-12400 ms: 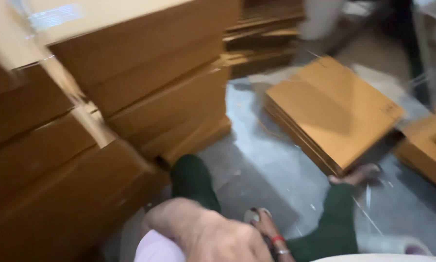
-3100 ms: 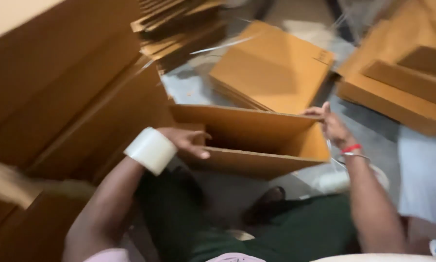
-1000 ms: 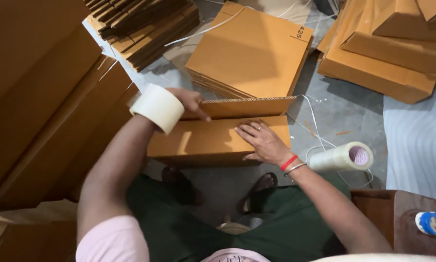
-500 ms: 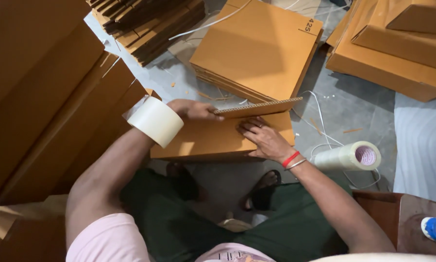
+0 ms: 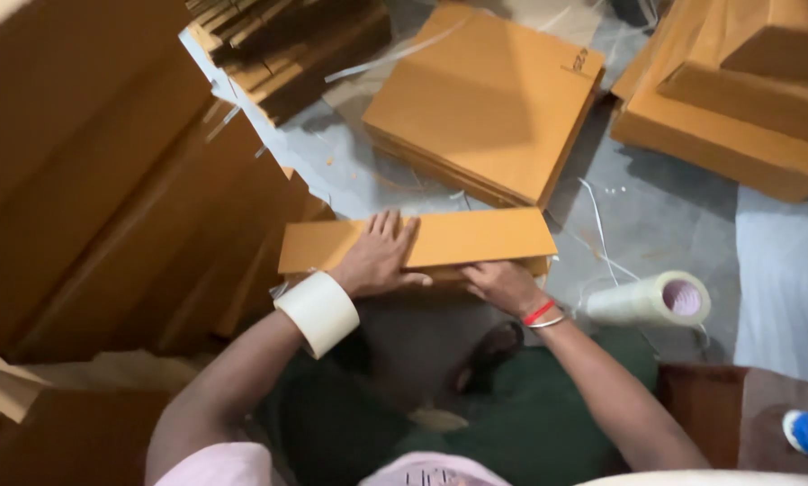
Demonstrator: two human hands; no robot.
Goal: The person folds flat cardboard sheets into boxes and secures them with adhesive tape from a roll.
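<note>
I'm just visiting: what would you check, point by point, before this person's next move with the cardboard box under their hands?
1. Left hand flat on the brown cardboard box flap: ok, palm pressed on top.
2. Right hand steadying the box's near edge: ok, fingers on it.
3. Flap lying level and closed: ok on top; whether the seam meets is cannot tell.
4. Tape at hand: ok, a white tape roll sits around the left wrist, and a long clear tape roll lies on the grey floor beside the right arm.
5. Both hands free to pull tape: not ok, both are busy on the box.
</note>
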